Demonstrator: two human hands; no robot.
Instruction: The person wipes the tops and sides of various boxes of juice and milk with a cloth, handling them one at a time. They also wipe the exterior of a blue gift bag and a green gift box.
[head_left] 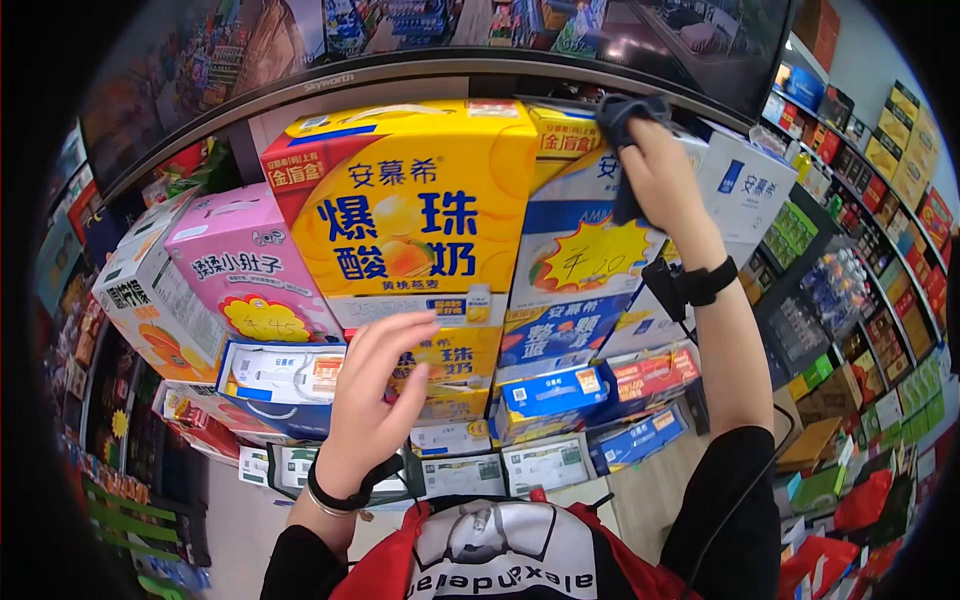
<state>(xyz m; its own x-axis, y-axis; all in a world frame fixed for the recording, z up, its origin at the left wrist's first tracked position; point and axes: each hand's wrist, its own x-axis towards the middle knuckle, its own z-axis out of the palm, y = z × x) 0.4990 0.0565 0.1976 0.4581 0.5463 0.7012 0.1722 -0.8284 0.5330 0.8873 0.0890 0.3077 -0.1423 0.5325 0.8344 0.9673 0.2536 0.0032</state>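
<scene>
My right hand (pixel 662 180) is closed around a dark cloth (pixel 628 125), which hangs over the top edge of a blue and white drink carton (pixel 575 225). Beside that carton stands a large yellow carton (pixel 430 180) with a peach picture and big blue characters. Lower down, my left hand (pixel 385 370) holds nothing; its fingers are stretched out and apart in front of the yellow cartons. A yellow starburst price tag (pixel 597 258) is stuck to the blue and white carton.
Behind the stack is a large screen (pixel 420 70). A pink carton (pixel 240 260) and an orange-pictured carton (pixel 165 300) stand left, a white carton (pixel 752 185) right. Smaller boxes, including a blue one (pixel 548 400), sit lower. Stocked shelves (pixel 885 290) line the right side.
</scene>
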